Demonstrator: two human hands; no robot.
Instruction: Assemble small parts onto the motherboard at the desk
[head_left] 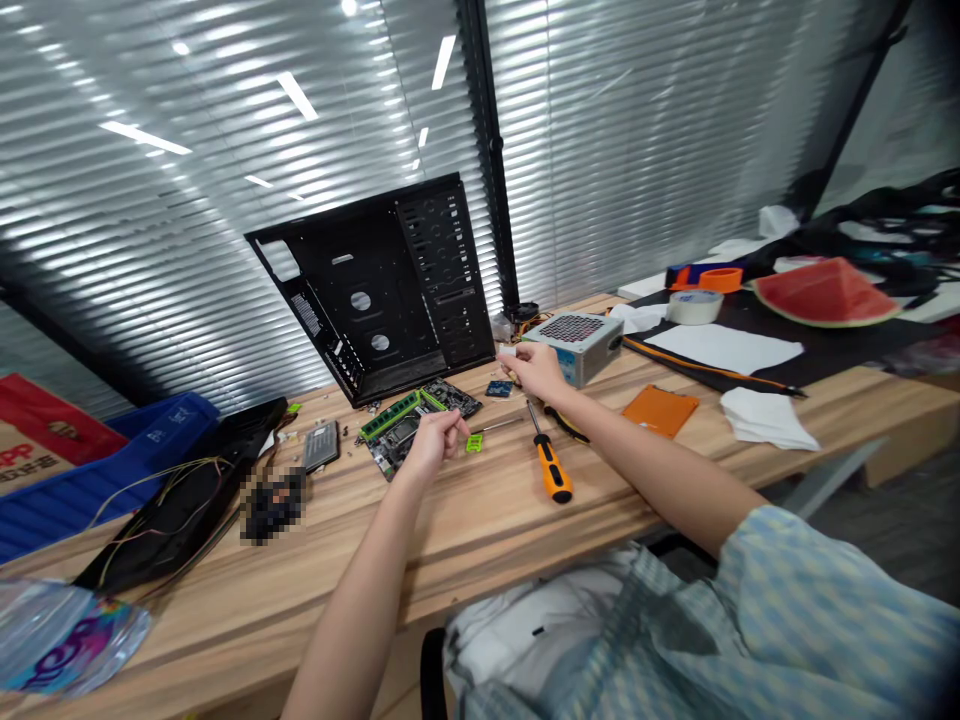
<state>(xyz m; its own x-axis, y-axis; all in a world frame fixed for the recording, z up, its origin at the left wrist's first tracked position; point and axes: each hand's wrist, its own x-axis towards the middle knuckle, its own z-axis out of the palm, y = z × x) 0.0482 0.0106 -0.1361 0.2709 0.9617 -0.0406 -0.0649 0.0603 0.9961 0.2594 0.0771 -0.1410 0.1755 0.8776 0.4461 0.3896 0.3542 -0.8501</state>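
Observation:
My left hand (436, 440) is closed over the right edge of a green-and-black motherboard (394, 432); its fingertips are pressed together, and I cannot make out what they hold. Beside them lie a small bright green plastic piece (474, 442) and a thin metal shaft (504, 424). Farther back, my right hand (538, 370) pinches a small white piece (507, 351) in front of a silver power supply (576, 342). Below that hand is a small blue circuit board (499, 388). An orange-and-black screwdriver (553, 468) lies between my forearms.
A black computer case (375, 290) stands open behind the motherboard. To the left are a hard drive (322, 446), a black panel with wires (180, 510) and a blue bin (165, 440). An orange sheet (660, 410), tape roll (694, 307) and watermelon-shaped object (825, 290) lie right.

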